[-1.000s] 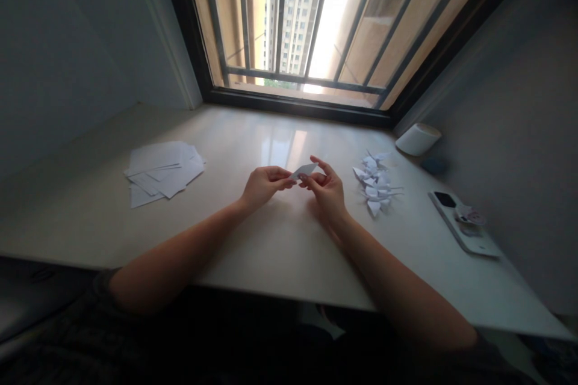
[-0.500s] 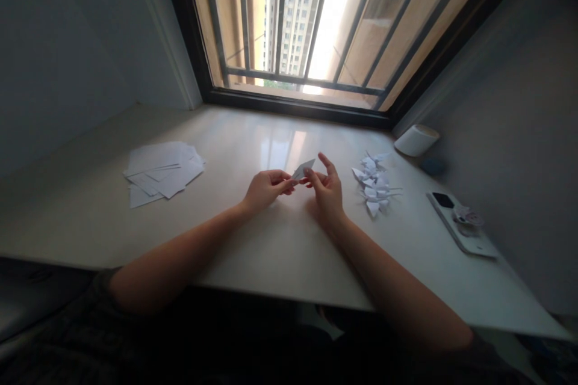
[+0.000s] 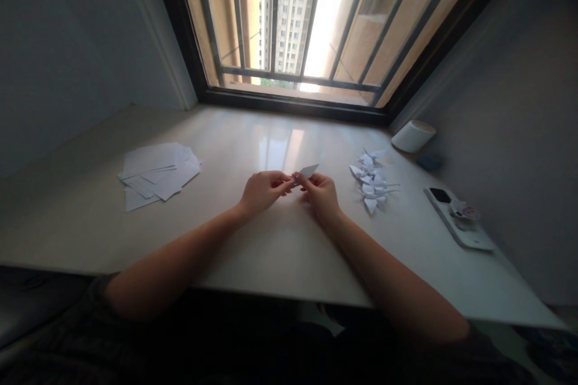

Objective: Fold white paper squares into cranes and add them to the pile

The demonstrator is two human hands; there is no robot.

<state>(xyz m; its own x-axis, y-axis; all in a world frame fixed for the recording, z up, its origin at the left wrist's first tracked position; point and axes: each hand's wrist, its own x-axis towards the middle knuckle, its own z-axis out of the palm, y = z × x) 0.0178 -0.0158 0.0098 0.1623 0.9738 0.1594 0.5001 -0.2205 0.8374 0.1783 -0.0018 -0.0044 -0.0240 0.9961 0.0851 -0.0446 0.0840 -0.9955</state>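
Note:
Just above the middle of the table, a small folded piece of white paper [image 3: 309, 170] is pinched between both hands. My left hand [image 3: 265, 190] grips its near left end, thumb and fingers pressed together. My right hand [image 3: 321, 194] is closed on it from the right, thumb on top and fingers curled in. The paper's flat pointed end sticks out beyond the fingertips; the rest of it is hidden by them. To the right lies a cluster of folded white paper cranes [image 3: 372, 179].
A fanned stack of white paper sheets [image 3: 156, 168] lies on the left of the pale table [image 3: 271, 252]. At the right are a white cylindrical container [image 3: 413, 136] and a phone [image 3: 458, 219] with a round grip on its back. A barred window [image 3: 293, 105] stands behind.
My right index finger, raised before, has come down and closed onto the paper. The paper has tilted flatter, with its tip further right. The view has shifted slightly.

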